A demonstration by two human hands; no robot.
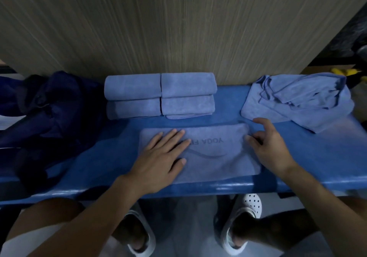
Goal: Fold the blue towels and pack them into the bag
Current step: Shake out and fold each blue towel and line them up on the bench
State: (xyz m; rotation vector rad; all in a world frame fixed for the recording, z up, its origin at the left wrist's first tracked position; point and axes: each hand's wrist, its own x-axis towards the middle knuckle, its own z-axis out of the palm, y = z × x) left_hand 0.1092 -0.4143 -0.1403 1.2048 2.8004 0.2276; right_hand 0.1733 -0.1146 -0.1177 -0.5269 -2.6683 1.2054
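Head view, one frame.

Surface (111, 153): blue, running left to right in front of a wood-grain panel (178, 28).

Folded towel (218, 165): light blue, lying flat at the near middle of the surface, close to its front edge. Printed letters "YOGA F…" read upside down from here; the rest is covered by fingers.

Left hand (160, 157): grip released. Fingers straight and slightly spread, palm down, pressing flat on the left half of the folded towel.

Right hand (268, 145): at the towel's right edge. Fingers bent, thumb tip touching the edge, index finger reaching out over the surface past the far right corner. Cannot tell whether this grip pinches the cloth or only rests on it; the hand is slightly blurred.

Stacked towels (158, 96): four folded bundles, two by two, at the back against the panel.

Loose towels (297, 102): a crumpled, unfolded heap at the right end of the surface, near the right hand but apart from it.

Bag (51, 113): dark navy, slumped at the left end, well apart from both hands.

White perforated shoes (250, 203) show below the front edge.
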